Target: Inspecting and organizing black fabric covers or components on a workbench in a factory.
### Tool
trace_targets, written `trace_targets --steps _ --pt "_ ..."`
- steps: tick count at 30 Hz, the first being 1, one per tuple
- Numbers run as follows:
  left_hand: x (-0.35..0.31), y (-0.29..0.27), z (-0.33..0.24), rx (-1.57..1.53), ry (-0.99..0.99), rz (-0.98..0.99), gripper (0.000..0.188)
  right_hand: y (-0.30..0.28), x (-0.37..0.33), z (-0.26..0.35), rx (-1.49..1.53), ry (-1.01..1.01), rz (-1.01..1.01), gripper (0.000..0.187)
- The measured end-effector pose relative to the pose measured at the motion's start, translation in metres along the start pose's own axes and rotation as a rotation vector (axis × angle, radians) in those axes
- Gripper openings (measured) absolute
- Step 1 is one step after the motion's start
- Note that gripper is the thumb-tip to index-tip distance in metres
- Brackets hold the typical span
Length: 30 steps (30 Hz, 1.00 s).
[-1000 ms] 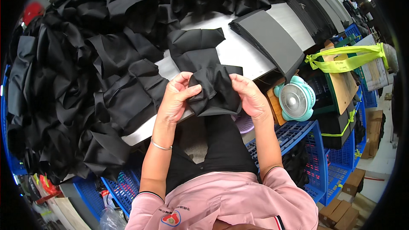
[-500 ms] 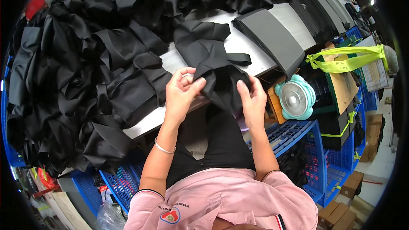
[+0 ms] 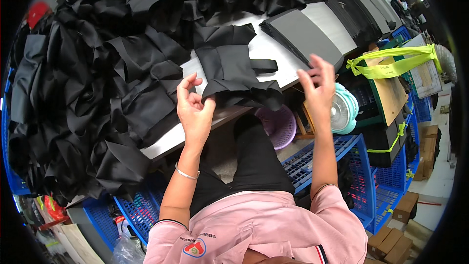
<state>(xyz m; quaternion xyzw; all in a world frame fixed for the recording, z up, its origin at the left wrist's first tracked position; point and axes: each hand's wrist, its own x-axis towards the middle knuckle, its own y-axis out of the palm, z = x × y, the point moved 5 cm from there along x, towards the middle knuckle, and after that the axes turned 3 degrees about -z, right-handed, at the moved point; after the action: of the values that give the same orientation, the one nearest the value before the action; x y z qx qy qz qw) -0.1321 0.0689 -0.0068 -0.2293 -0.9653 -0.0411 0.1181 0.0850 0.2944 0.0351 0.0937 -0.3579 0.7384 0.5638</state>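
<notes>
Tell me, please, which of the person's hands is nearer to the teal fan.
Right. The right hand is just left of the teal fan in the picture; the left hand is farther left, at the edge of the black fabric piece.

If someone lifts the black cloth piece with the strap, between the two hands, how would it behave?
The black cloth piece would probably be floppy, since its creased near edge juts wavily past the white table. It is likely light for its size, as the visible edges look thin. Rolling seems unlikely, because most of it lies spread and flattish.
</notes>
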Motion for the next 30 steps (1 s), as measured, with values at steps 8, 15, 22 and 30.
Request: trace_targets --steps 8,15,22,30 --pt "-0.037 -0.006 -0.021 -0.206 -0.034 -0.002 0.049 -0.026 0.062 -0.077 -0.531 -0.079 0.306 0.038" --pt "-0.087 0.023 -0.022 -0.367 -0.191 0.305 0.026 -0.001 0.045 -0.049 -0.965 -0.547 0.257 0.036" --pt "-0.136 0.081 0.011 -0.65 -0.66 0.797 0.051 -0.035 -0.026 0.02 -1.076 -0.575 0.124 0.038" --pt "-0.19 0.16 0.048 -0.991 -1.067 0.934 0.096 -0.066 -0.139 0.083 -0.526 -0.18 0.42 0.028"
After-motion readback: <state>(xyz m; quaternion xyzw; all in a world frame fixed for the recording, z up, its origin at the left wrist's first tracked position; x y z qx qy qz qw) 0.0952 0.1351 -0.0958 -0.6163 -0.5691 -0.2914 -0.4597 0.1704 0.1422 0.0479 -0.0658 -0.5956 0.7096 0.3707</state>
